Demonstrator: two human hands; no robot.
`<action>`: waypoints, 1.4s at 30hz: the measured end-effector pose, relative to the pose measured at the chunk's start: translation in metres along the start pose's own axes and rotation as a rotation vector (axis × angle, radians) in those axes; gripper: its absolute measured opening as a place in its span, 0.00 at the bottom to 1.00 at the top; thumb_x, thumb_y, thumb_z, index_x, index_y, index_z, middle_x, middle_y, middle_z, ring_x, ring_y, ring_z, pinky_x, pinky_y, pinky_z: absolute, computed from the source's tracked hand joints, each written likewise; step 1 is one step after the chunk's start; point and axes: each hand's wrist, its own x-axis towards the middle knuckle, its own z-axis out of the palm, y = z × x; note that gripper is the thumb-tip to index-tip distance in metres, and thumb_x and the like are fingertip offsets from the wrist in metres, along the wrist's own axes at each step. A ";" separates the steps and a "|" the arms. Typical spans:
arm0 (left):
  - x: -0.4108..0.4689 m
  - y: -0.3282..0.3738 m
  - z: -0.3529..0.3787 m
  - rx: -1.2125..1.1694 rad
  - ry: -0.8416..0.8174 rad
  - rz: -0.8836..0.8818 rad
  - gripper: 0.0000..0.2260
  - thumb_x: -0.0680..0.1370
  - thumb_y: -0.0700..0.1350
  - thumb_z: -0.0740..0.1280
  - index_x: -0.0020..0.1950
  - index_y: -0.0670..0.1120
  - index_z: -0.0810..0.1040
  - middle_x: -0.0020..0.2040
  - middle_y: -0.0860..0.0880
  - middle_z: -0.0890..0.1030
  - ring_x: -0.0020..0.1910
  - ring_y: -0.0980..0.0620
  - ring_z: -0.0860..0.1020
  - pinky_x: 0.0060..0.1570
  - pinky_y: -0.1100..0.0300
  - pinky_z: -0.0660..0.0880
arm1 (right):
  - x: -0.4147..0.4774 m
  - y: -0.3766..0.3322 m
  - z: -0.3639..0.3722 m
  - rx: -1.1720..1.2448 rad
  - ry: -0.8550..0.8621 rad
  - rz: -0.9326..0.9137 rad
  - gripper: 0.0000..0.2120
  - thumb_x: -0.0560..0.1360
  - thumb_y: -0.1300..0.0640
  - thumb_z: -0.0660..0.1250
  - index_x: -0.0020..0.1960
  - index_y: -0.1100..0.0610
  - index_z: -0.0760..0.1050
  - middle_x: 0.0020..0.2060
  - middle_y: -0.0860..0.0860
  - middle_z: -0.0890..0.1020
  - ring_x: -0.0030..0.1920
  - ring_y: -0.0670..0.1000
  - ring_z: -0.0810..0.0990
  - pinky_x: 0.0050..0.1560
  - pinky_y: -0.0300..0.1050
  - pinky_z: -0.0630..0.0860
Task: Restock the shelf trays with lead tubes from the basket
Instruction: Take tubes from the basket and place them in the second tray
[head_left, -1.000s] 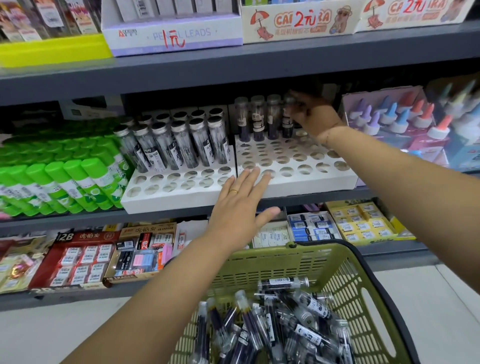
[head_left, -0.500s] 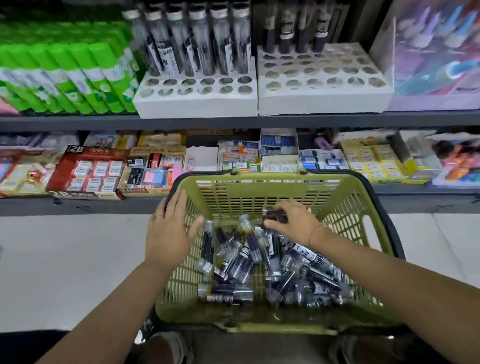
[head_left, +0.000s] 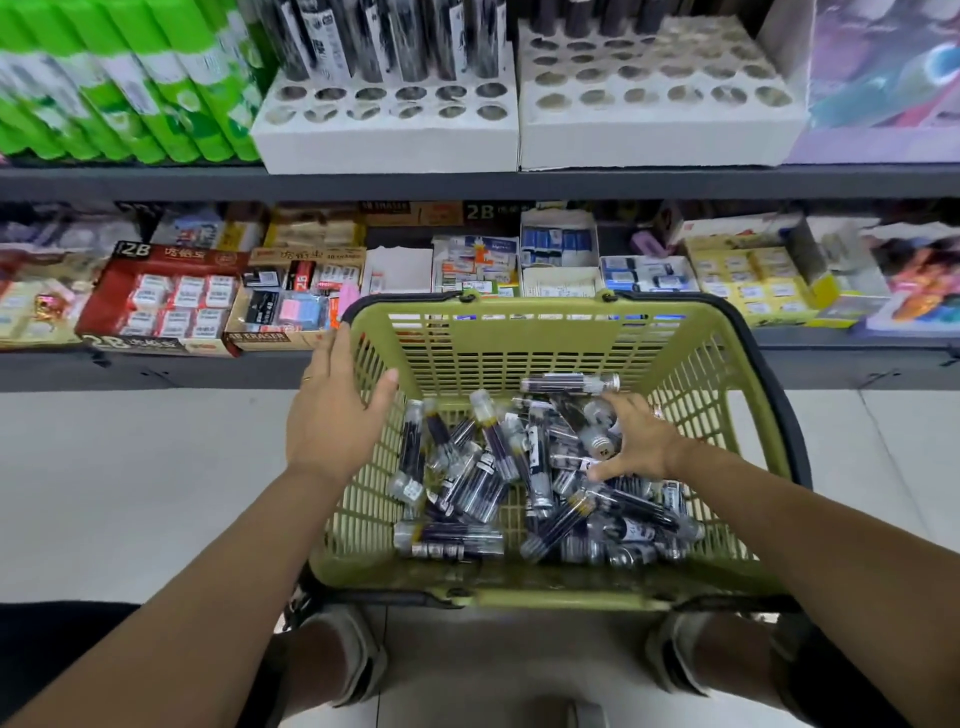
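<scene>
— Item one, left hand (head_left: 332, 415)?
— Open, fingers straight and close together, thumb spread. Set against the far-left corner of the olive-green slotted plastic basket (head_left: 519, 306). Nothing held.
— Item two, right hand (head_left: 636, 447)?
— Palm down in the right half of the basket, fingers bent over the heap. One silver-capped tube showing between thumb and fingers. Cannot tell whether gripped or only touched.
— Stock?
— Clear plastic lead tubes with silver caps (head_left: 467, 483), loose and crossed on the basket floor. One lying apart by the far wall.
— Destination?
— Two white cardboard trays with round holes, side by side on the grey shelf (head_left: 130, 182), above and beyond the basket. Left tray (head_left: 384, 137): far rows filled, two near rows vacant. Right tray (head_left: 654, 140): dark tubes at the far edge only, most holes vacant.
— Neighbouring lines?
— Green tubes (head_left: 130, 78) left of the trays; red 2B eraser box (head_left: 166, 301) on the lower shelf.
— Step in hand?
— Judged: picking from the basket.
— Next move?
— Likely a firm pinch on one tube clear of its crossed neighbours, then a lift, a turn upright and a straight drop into a vacant hole.
</scene>
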 end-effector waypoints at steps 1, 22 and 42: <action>0.000 0.000 0.000 0.006 -0.004 0.004 0.32 0.80 0.59 0.57 0.79 0.47 0.50 0.79 0.47 0.54 0.77 0.47 0.55 0.69 0.48 0.63 | 0.000 -0.002 0.001 -0.028 -0.009 -0.007 0.60 0.57 0.40 0.79 0.77 0.53 0.47 0.73 0.55 0.56 0.71 0.58 0.62 0.71 0.55 0.62; 0.005 0.004 0.007 0.006 -0.027 0.064 0.30 0.80 0.59 0.57 0.78 0.47 0.57 0.79 0.50 0.56 0.75 0.47 0.60 0.68 0.47 0.65 | -0.012 0.001 -0.006 0.017 -0.446 0.112 0.49 0.60 0.43 0.78 0.74 0.51 0.58 0.75 0.52 0.60 0.74 0.57 0.59 0.73 0.56 0.58; -0.048 0.072 0.029 -0.553 -0.737 0.186 0.15 0.75 0.62 0.57 0.48 0.54 0.77 0.41 0.56 0.78 0.45 0.54 0.76 0.47 0.58 0.71 | -0.063 -0.080 -0.056 1.249 -0.665 0.040 0.23 0.73 0.47 0.61 0.57 0.65 0.73 0.47 0.63 0.81 0.46 0.58 0.84 0.48 0.47 0.82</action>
